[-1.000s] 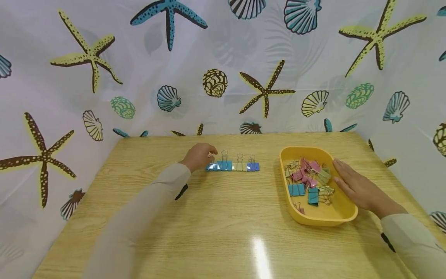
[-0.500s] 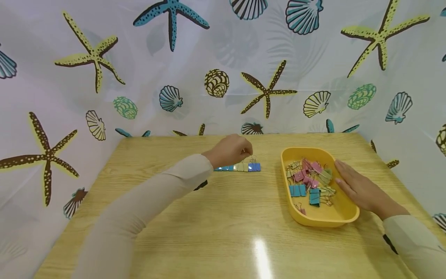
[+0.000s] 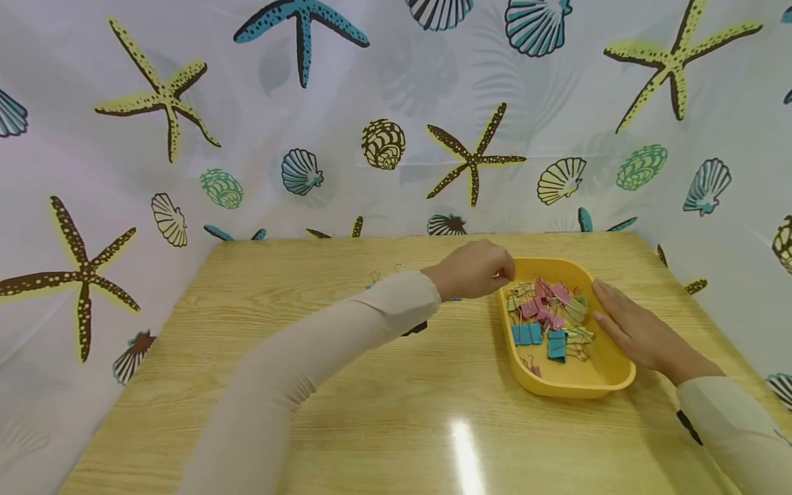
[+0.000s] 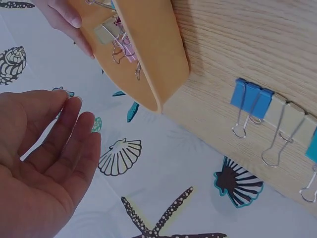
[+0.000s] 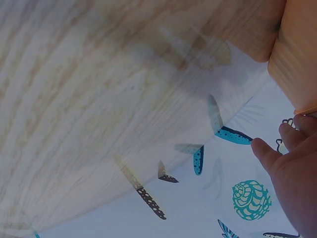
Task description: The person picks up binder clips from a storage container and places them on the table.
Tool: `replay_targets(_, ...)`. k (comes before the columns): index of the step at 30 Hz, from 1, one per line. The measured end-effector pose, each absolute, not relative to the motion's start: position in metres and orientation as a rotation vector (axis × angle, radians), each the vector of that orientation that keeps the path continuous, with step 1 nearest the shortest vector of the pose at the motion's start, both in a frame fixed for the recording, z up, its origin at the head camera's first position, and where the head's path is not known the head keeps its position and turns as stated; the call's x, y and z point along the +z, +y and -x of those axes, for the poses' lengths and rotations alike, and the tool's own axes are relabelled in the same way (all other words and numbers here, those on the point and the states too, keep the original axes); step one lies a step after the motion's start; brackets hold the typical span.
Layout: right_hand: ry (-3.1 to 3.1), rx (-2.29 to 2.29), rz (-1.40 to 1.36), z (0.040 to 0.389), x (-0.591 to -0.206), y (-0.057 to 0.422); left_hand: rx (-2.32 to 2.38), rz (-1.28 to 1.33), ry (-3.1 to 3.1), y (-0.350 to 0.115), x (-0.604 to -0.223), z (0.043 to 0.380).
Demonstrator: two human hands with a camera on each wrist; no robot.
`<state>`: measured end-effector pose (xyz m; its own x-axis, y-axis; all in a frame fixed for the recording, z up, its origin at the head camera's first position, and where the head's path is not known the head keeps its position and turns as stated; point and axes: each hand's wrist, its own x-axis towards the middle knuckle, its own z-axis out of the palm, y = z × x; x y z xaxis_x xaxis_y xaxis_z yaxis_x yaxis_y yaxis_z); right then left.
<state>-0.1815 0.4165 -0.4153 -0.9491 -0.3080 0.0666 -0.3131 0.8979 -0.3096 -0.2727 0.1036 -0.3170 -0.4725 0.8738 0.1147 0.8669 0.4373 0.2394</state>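
Observation:
My left hand (image 3: 473, 268) is raised at the left rim of a yellow tray (image 3: 559, 390). In the left wrist view its thumb and index fingertips meet, the other fingers bend loosely, and no object shows in them. My right hand (image 3: 637, 337) rests against the tray's right side with straight fingers. Inside lie pink binder clips (image 3: 547, 317), blue ones (image 3: 526, 334) and several yellow-green ones. A row of binder clips stands on the table, mostly hidden behind my left sleeve in the head view; the left wrist view shows a blue clip (image 4: 251, 97) beside a cream clip (image 4: 285, 117).
The wooden table (image 3: 371, 412) carries the tray on its right side. A white cloth (image 3: 247, 124) printed with starfish and shells hangs along the back and sides. My left forearm (image 3: 322, 350) reaches across the middle of the table.
My left hand has moved right from the left end of the clip row, over the row, to the tray's left rim. My right hand has stayed on the tray.

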Motion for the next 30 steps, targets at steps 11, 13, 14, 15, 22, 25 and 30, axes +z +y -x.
replay_targets(11, -3.047, 0.513, -0.499, 0.182, -0.416, 0.416, 0.314, -1.536, 2.631, 0.146, -0.324, 0.262)
replay_targets(13, -3.043, 0.518, -0.498, 0.182, -0.416, 0.417, 0.289, -1.498, 2.638, 0.151, -0.327, 0.262)
replay_targets(14, -3.042, 0.519, -0.498, 0.182, -0.416, 0.417, 0.281, -1.471, 2.645, 0.154, -0.328, 0.261)
replay_targets(15, -3.041, 0.520, -0.497, 0.182, -0.416, 0.417, 0.274, -1.448, 2.652, 0.157, -0.330, 0.261)
replay_targets(22, -3.017, 0.496, -0.531, 0.190, -0.415, 0.415, 0.087, -1.260, 2.738, 0.170, -0.335, 0.259)
replay_targets(25, -3.005, 0.500, -0.537, 0.190, -0.415, 0.417, -0.019, -1.227, 2.796, 0.178, -0.338, 0.258)
replay_targets(30, -2.993, 0.505, -0.549, 0.185, -0.420, 0.418, -0.085, -1.097, 2.775, 0.185, -0.345, 0.256)
